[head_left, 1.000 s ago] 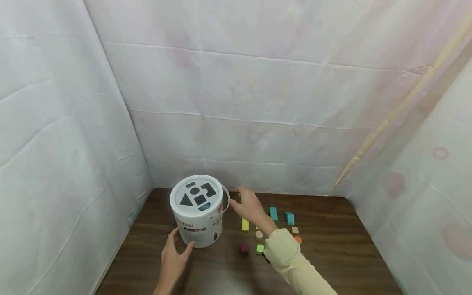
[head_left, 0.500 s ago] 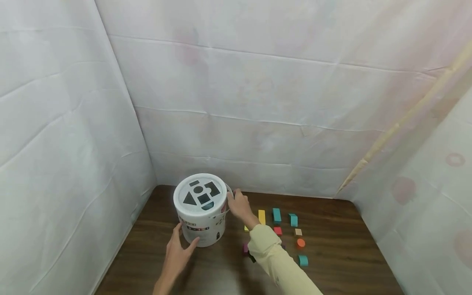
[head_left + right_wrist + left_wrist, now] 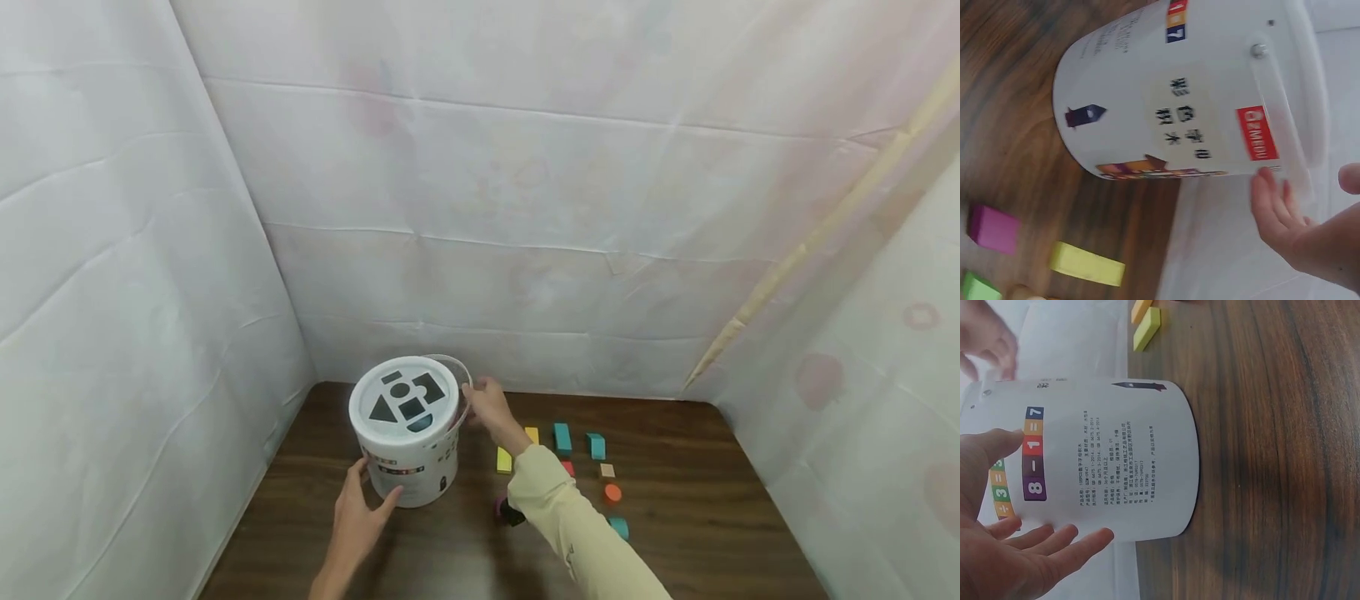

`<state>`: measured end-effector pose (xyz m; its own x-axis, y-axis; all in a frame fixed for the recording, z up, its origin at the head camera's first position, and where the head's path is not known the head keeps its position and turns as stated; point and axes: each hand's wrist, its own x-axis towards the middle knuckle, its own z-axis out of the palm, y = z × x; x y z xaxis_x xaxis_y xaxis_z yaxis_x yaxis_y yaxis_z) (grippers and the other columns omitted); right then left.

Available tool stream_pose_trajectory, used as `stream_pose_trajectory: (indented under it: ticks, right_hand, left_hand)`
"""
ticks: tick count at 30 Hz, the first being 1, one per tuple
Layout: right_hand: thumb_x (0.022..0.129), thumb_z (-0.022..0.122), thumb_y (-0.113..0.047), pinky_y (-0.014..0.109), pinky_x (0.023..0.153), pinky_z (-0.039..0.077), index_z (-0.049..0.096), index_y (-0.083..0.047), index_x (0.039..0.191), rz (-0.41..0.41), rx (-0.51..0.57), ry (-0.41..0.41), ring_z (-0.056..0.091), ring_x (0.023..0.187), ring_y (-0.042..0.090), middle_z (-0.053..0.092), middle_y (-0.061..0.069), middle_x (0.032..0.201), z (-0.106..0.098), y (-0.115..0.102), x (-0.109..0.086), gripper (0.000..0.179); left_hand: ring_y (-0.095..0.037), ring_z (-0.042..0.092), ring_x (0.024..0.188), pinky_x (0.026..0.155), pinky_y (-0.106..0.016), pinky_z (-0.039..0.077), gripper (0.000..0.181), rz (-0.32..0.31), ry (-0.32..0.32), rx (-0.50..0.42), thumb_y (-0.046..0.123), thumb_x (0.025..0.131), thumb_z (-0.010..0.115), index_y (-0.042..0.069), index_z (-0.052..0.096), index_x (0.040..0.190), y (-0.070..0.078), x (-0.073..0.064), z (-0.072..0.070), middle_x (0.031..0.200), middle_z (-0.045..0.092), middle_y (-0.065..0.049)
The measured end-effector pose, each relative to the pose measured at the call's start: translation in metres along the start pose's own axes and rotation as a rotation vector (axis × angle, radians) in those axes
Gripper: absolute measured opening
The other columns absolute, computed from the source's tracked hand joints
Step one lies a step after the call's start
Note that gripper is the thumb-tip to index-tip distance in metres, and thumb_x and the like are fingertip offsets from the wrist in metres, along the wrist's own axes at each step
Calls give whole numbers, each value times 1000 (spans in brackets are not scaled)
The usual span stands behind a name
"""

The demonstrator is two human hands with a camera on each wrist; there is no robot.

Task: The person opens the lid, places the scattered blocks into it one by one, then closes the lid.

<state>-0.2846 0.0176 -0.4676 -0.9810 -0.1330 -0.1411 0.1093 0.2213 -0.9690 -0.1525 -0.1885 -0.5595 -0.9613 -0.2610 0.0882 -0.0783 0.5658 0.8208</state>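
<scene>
- Currently recorded the white bucket (image 3: pixel 411 473) as upright on the far left part of the table (image 3: pixel 675 517), with the lid (image 3: pixel 393 400) on.
- Observed the handle (image 3: pixel 1282 112) arching out past the rim on the right; judged its placing as unfinished.
- Found the right hand (image 3: pixel 491 408) at the handle, with fingers loosely bent, thumb well apart; saw no firm grasp, cannot confirm contact.
- Found the left hand (image 3: pixel 356 521) against the bucket's wall, with fingers spread and unclenched, steadying by appearance.
- Judged the closing of the bucket as done; cannot tell its contents.
- Noted as lying outside, right of the bucket: yellow block (image 3: pixel 504 460), purple block (image 3: pixel 994 229), orange block (image 3: pixel 612 494), several others.
- Noted pale cloth (image 3: pixel 480 167) behind.
</scene>
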Motion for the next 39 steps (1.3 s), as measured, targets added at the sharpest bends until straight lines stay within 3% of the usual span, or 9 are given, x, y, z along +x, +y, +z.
stream_pose_trajectory:
  ticks: [5, 9, 14, 21, 26, 29, 36, 39]
  right_hand:
    - [91, 62, -16, 32, 71, 61, 53, 7, 125, -131, -22, -2, 61, 83, 24, 62, 13, 93, 3, -24, -2, 41]
    - [86, 68, -14, 21, 60, 55, 62, 5, 114, -197, -117, -35, 56, 73, 17, 62, 6, 81, 8, -44, -3, 35]
    - [81, 74, -18, 22, 56, 56, 66, 2, 104, -207, -225, -88, 57, 66, 12, 62, 4, 76, 19, -68, -5, 32]
    - [77, 78, -27, 22, 55, 56, 67, 0, 100, -191, -399, -90, 61, 68, 13, 65, 5, 81, 40, -98, -10, 37]
    - [74, 78, -16, 18, 44, 52, 65, -2, 79, -220, -431, -60, 58, 53, 11, 62, 2, 62, 54, -107, -14, 19]
    - [73, 76, -13, 16, 39, 48, 61, -5, 68, -243, -452, -29, 54, 47, 9, 60, 0, 55, 58, -109, -17, 18]
    - [74, 75, -11, 17, 37, 50, 61, -4, 72, -233, -412, -17, 57, 45, 11, 60, 1, 56, 57, -113, -23, 17]
    - [75, 74, -11, 18, 37, 52, 60, -3, 75, -249, -382, -15, 58, 43, 13, 61, 2, 56, 56, -119, -28, 16]
  left_hand:
    - [-47, 38, 126, 104, -63, 37, 87, 4, 17, 28, 29, 81, 75, -1, 22, 143, -1, 0, 3, 143, 30, -30]
    - [-49, 33, 129, 103, -66, 35, 104, -41, -7, 59, 37, 80, 75, 2, 6, 149, 2, 0, 8, 147, 22, -31]
    - [-52, 25, 131, 104, -70, 28, 117, -109, 13, 44, 38, 77, 77, 8, -8, 151, 5, 3, 13, 150, 14, -31]
    - [-55, 29, 126, 100, -73, 30, 125, -148, 74, 40, 46, 72, 79, 9, -11, 150, 8, 4, 17, 149, 15, -32]
    - [-57, 40, 117, 88, -74, 40, 130, -135, 121, 79, 50, 69, 80, 10, -14, 150, 16, 3, 18, 149, 16, -30]
    - [-58, 44, 112, 82, -73, 44, 133, -119, 144, 101, 53, 66, 81, 10, -14, 150, 18, 4, 18, 149, 18, -29]
    - [-56, 42, 117, 85, -73, 44, 135, -113, 135, 101, 57, 65, 80, 12, -15, 150, 25, 4, 14, 149, 17, -29]
    - [-54, 41, 119, 86, -73, 43, 134, -79, 145, 83, 59, 64, 79, 14, -12, 151, 31, 2, 8, 151, 18, -26]
